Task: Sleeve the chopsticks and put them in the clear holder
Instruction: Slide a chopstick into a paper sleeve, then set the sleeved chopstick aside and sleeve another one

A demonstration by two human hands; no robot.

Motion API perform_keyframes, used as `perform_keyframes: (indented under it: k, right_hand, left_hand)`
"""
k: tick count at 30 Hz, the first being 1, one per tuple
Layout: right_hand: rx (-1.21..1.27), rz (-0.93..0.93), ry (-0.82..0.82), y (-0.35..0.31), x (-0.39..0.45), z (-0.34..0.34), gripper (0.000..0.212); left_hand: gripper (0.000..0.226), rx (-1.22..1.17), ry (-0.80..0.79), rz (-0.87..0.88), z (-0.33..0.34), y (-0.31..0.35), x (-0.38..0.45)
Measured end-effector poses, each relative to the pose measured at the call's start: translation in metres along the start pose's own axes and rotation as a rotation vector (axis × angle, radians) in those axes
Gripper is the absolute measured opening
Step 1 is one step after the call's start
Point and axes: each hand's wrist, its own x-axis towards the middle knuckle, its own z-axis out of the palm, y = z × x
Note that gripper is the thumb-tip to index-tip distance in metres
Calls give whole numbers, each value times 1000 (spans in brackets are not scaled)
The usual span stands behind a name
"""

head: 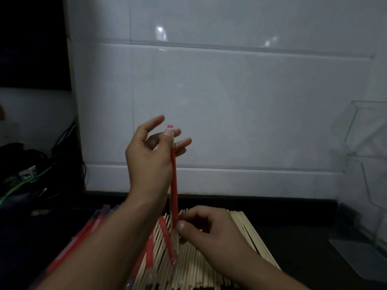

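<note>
Where chopsticks (pixel 201 258) lie, clear holder (pixel 364 164) rightward

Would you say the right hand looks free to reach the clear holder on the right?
Probably not yet: the right hand pinches the bottom of the red sleeve, which the left hand holds at the top. The way to the clear holder looks open.

A glossy white tiled wall (pixel 230 91) fills the view, catching small bright reflections of light. Below it runs a dark desk (pixel 303 237). At left sit a dark opening (pixel 31 38) and tangled cables (pixel 31 176).
</note>
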Motion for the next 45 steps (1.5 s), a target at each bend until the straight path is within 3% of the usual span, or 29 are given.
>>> perform_keyframes:
  k: [10,14,20,22,24,27,32,37,41,45]
  right_hand:
    - [62,63,51,2,1,-1,11]
    - [203,60,22,-4,-2,-2,9]
    - [113,75,163,-5,-3,-22,21]
    - [58,149,183,-2,-4,-42,24]
    - [-31,265,142,1,-6,-67,26]
    - [-342,459,27,11,-14,-115,25]
    - [-500,698,-65,32,-26,-160,22]
    - [-585,809,6,51,-21,-158,15]
    - [-685,802,84,51,-18,-155,26]
    - [-823,627,159,46,-15,-151,36]
  left_hand:
    - [18,112,63,-37,-8,-6,8]
    - [12,92,70,-100,-9,-15,4]
    - [19,89,-59,-259,2,-37,-15]
    - [36,237,-160,-330,-1,-50,-16]
    - [50,649,-286,-262,-13,-64,-16]
    - [39,1265,-408,-19,-36,-69,-16]
    - [49,1749,-545,-64,-45,-61,-17]
    - [38,1855,-612,-153,-46,-63,-24]
    - [28,1828,-628,-235,-49,-68,-24]
    - [25,1769,-594,-246,-55,-78,-19]
